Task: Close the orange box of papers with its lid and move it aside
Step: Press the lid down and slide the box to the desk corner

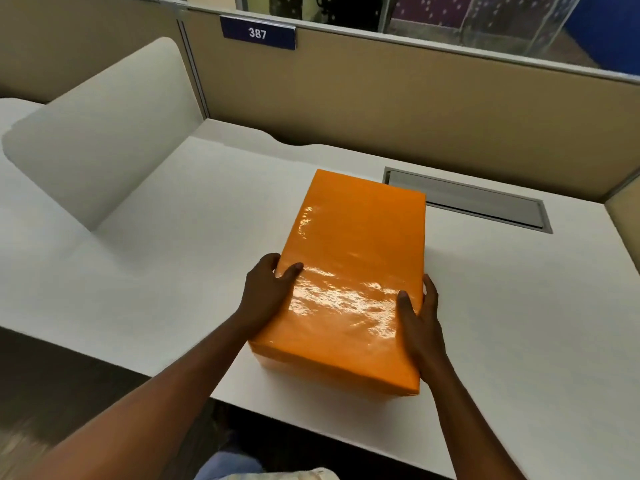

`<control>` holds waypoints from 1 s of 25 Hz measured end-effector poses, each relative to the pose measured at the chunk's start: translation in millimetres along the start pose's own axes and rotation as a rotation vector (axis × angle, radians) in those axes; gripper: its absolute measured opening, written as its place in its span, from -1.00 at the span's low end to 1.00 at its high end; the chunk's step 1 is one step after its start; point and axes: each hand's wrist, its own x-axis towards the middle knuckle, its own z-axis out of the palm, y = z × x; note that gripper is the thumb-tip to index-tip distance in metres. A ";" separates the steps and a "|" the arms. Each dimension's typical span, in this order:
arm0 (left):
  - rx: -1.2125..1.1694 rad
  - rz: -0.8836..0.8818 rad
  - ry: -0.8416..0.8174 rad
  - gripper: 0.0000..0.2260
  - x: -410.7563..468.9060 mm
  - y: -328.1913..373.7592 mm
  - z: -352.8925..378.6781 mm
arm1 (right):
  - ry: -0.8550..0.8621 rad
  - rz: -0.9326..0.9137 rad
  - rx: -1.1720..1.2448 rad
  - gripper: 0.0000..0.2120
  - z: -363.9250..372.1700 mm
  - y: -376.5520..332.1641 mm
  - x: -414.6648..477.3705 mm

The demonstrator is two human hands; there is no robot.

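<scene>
A glossy orange box (pixel 353 258) sits in the middle of the white desk (pixel 173 258), its lid on top and covering it, so no papers show. My left hand (pixel 266 292) grips the box's left side near the front, thumb on the lid. On the right side, my right hand (pixel 420 317) clasps the box the same way, thumb lying on the lid and fingers down the side. Both forearms reach in from the bottom of the view.
A grey cable-tray cover (pixel 478 204) is set into the desk behind and right of the box. Tan partition walls (pixel 381 98) close the back and right, with a blue sign reading 387 (pixel 258 32). A pale divider panel (pixel 100 150) stands at the left.
</scene>
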 end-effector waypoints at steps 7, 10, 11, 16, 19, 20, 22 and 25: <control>-0.205 0.040 -0.109 -0.67 85.5 -9.9 -78.3 | 0.123 0.004 0.020 -0.45 80.7 -63.0 31.9; -0.197 0.093 -0.094 -0.69 150.6 -13.8 -131.9 | 0.165 -0.063 0.046 -0.48 137.0 -114.3 61.0; -0.189 0.096 -0.087 -0.68 176.0 -16.0 -151.1 | 0.160 -0.073 0.055 -0.49 158.2 -132.8 73.7; -0.101 0.084 0.005 -0.63 284.7 -33.1 -223.7 | 0.115 -0.074 0.126 -0.48 254.3 -209.4 133.4; -0.073 0.015 0.058 -0.58 343.1 -48.5 -252.6 | 0.081 -0.058 0.148 -0.47 305.7 -240.5 165.9; -0.063 0.002 0.067 -0.55 360.3 -52.9 -260.3 | 0.069 -0.052 0.153 -0.47 320.4 -248.8 176.3; -0.060 -0.012 0.076 -0.49 391.0 -60.7 -273.0 | 0.052 -0.047 0.149 -0.46 345.8 -264.2 197.1; -0.045 0.009 0.080 -0.58 422.1 -70.1 -286.2 | 0.041 -0.066 0.144 -0.48 374.1 -281.8 222.2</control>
